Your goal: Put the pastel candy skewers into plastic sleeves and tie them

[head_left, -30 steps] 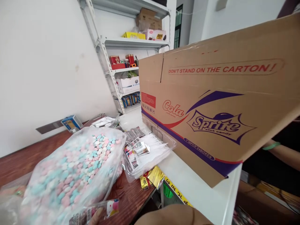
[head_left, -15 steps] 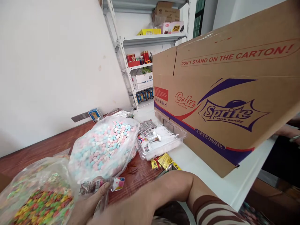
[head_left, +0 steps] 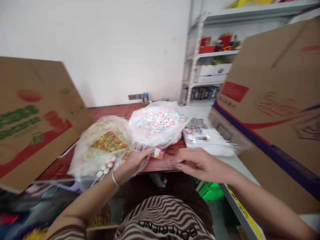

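My left hand (head_left: 136,160) is closed, its thumb pressing on small printed plastic wrappers (head_left: 158,153) whose colourful end sticks out to the right. To its right, above the table's front edge, my right hand (head_left: 200,163) has its fingertips pinched together; blur hides whether anything is between them. Left of my left hand lies a clear bag of colourful ring-shaped pieces (head_left: 108,141). Skewered pink and white marshmallows (head_left: 106,167) rest at this bag's front. Behind my hands sits a clear bag of pastel marshmallows (head_left: 160,121).
A clear plastic tray (head_left: 200,145) with white sticks and wrappers stands to the right, beside a large carton (head_left: 265,146). Another carton (head_left: 37,120) stands at left. White shelving (head_left: 193,71) is at the back; a green crate (head_left: 211,190) sits below the table.
The view has swung left and down, bringing the left carton into sight. My right hand has come away from in front of my left hand and is now to its right.
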Motion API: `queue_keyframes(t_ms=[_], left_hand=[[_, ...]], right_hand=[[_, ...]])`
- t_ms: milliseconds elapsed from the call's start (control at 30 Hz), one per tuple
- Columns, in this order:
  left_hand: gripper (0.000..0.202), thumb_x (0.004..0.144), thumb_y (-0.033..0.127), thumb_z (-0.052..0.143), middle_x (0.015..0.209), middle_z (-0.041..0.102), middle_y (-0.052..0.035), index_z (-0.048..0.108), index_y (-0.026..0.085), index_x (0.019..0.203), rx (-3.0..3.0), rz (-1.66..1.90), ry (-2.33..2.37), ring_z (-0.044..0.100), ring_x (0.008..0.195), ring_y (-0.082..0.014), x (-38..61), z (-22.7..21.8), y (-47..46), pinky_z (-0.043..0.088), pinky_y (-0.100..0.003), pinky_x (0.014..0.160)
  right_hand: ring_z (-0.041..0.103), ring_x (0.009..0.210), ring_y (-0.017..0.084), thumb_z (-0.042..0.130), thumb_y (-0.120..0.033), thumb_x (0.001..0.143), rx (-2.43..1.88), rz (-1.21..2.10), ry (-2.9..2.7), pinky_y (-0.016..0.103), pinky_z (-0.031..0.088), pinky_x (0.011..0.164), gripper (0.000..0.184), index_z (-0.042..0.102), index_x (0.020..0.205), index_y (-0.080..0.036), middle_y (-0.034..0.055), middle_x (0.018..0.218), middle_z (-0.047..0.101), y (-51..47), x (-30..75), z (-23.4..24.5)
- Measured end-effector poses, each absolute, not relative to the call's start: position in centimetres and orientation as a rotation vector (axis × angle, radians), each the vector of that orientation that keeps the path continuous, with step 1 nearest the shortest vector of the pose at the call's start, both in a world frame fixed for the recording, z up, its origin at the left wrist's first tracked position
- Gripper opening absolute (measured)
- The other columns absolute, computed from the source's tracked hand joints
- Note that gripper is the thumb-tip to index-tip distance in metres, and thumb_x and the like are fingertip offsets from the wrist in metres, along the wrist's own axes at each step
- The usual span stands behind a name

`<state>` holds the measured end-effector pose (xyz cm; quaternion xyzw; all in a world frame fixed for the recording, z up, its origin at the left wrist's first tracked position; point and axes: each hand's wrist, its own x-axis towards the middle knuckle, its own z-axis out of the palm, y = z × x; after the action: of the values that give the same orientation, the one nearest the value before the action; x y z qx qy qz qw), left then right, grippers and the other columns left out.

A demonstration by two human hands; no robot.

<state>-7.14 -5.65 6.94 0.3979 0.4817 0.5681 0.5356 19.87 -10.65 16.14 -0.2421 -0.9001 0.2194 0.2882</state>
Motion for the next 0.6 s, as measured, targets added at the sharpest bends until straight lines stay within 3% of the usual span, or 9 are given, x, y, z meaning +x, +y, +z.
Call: queue_keyframes(t_ms=[167, 300, 500, 600], left_hand=[[0.039, 0.056, 0.039, 0.096, 0.059, 0.061, -0.0009, 0.068, 0.014, 0.063, 0.838, 1.351, 1.005, 0.052, 0.055, -0.0105, -8.7, 6.6, -5.3, 0.039, -0.023, 0.052], [0.046, 0.053, 0.043, 0.098, 0.066, 0.062, 0.001, 0.068, 0.013, 0.071, 0.771, 1.434, 0.951, 0.051, 0.056, -0.0075, -8.2, 5.4, -5.7, 0.042, -0.022, 0.054], [0.049, 0.051, 0.043, 0.098, 0.065, 0.06, 0.0033, 0.065, 0.014, 0.073, 0.685, 1.467, 0.939, 0.05, 0.055, -0.0056, -4.9, 2.7, -7.4, 0.041, -0.02, 0.052], [0.047, 0.053, 0.04, 0.098, 0.07, 0.063, 0.0022, 0.068, 0.014, 0.077, 0.676, 1.475, 0.956, 0.053, 0.059, -0.0067, -3.4, 1.6, -8.4, 0.042, -0.02, 0.053]], right_hand=[[0.055, 0.065, 0.013, 0.056, -0.038, 0.1, -0.825, 0.817, -2.199, 0.023, 0.043, 0.06, 0.027, 0.067, 0.084, -0.019, 0.0014, 0.074, 0.063, -8.6, 20.9, 12.7], [0.055, 0.07, 0.014, 0.061, -0.046, 0.097, -0.831, 1.009, -1.999, 0.025, 0.046, 0.065, 0.032, 0.066, 0.083, -0.018, 0.0019, 0.076, 0.062, -6.5, 19.1, 8.9], [0.062, 0.071, 0.014, 0.069, -0.06, 0.086, -0.861, 1.437, -1.544, 0.028, 0.052, 0.068, 0.043, 0.07, 0.102, -0.02, 0.0011, 0.085, 0.067, -5.5, 15.3, 3.9], [0.064, 0.076, 0.015, 0.076, -0.058, 0.079, -0.845, 1.504, -1.448, 0.029, 0.054, 0.072, 0.046, 0.071, 0.105, -0.021, 0.0017, 0.092, 0.071, -6.4, 14.2, 2.6]])
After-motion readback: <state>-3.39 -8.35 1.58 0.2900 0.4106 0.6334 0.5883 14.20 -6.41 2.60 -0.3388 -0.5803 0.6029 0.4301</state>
